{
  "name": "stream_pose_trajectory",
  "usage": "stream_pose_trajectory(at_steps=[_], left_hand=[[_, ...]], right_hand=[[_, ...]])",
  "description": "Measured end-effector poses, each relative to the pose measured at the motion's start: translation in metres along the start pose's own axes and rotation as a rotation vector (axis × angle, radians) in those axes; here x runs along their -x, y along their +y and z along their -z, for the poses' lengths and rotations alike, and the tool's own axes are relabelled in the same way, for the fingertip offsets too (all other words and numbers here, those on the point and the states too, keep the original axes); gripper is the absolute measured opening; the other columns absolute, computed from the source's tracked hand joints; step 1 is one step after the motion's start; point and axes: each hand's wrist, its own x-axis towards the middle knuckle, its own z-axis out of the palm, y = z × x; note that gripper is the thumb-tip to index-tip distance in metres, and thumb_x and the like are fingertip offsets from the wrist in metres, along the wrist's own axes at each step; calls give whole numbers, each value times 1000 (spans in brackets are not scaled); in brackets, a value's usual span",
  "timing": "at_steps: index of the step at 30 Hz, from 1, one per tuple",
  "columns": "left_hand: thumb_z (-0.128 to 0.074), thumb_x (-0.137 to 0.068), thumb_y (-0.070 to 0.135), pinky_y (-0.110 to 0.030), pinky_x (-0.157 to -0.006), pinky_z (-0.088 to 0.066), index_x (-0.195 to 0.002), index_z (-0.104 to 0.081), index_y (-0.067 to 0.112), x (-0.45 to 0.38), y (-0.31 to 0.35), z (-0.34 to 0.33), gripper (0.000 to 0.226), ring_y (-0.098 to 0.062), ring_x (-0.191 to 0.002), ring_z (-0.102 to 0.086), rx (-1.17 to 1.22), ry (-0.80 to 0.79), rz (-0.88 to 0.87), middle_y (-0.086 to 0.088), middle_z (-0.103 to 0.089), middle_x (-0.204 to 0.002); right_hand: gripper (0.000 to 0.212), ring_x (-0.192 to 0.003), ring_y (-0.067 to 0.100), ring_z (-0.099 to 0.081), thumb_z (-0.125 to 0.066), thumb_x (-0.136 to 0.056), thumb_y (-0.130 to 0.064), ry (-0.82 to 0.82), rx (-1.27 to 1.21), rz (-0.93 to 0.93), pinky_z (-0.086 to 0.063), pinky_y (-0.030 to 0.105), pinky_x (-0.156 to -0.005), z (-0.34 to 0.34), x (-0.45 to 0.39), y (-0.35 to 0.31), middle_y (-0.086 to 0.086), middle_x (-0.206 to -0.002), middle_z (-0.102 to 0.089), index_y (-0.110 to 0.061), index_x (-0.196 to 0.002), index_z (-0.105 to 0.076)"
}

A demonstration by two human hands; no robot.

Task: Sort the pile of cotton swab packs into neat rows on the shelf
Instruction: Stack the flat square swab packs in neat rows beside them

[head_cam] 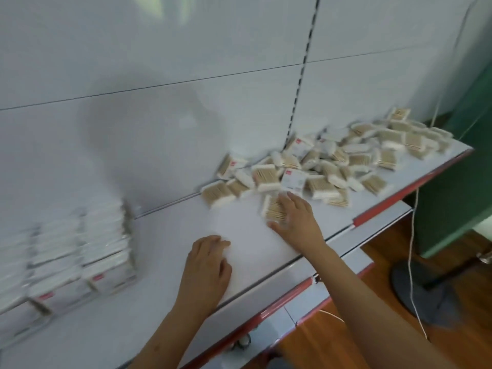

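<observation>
Right hand [292, 217] lies on one swab pack [273, 207] at the near edge of the pile [330, 161], fingers curled over it, thumb at its near side; looks like a grip, but blur hides how firm. Left hand [209, 265] sits flat on the bare white shelf [165, 235], fingers relaxed and slightly bent, holding nothing.

Edges: the shelf's front lip with its red strip [407, 195] runs just behind both wrists. Back panel [159, 115] stands beyond the fingertips. An open stretch of shelf lies between the two hands and on to the left of the left hand.

Pile spreads ahead and to the right of the right hand, packs loose and overlapping, reaching the shelf's right end. Sorted rows of packs [74, 257] stand well left of the left hand, tight together, blurred. A lower shelf [346, 262] juts out beneath the forearms. No containers visible.
</observation>
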Motion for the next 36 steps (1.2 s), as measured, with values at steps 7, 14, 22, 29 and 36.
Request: stream_pose_trajectory(at_steps=[7, 14, 22, 29, 36], left_hand=[[-67, -87, 16, -13, -94, -42, -150, -37, 29, -60, 56, -16, 71, 1, -135, -30, 120, -75, -79, 10, -34, -151], [-68, -93, 27, -7, -68, -42, -91, -62, 37, -75, 57, -20, 12, 7, -77, -60, 350, 87, 364, 19, -64, -84], [-58, -101, 25, -24, -65, -58, -109, -68, 12, -60, 25, 2, 18, -23, -84, -75, 766, 489, 802, -2, -76, -100], [-57, -101, 25, -23, -61, -56, -113, -64, 11, -61, 37, -1, 19, -21, -74, -74, 782, 558, 817, -5, -76, -98], [-55, -103, 22, -29, -61, -58, -117, -58, 14, -61, 34, -1, 17, -25, -81, -75, 806, 569, 790, -6, -76, -100]], right_hand=[[61, -112, 23, -53, -76, -75, -44, -44, -100, 205, -42, 30, -97, 19, -5, 15, -2, -122, -60, -21, -129, -62], [78, -114, -3, -56, -71, -72, -67, -479, -586, 208, -50, 22, -97, 53, -18, -17, -17, -131, -54, -36, -139, -47], [51, -114, 26, -60, -85, -68, -30, -48, 45, 774, -23, 35, -110, -25, -97, -54, 4, -111, -69, -11, -113, -68], [22, -96, 20, -67, -62, -83, -27, 58, 97, 908, -16, 35, -119, -50, -127, -59, 1, -95, -72, -14, -99, -70], [19, -85, 8, -54, -48, -103, -25, -41, -362, 669, -35, 23, -67, -5, -108, -65, -6, -92, -66, -14, -103, -65]])
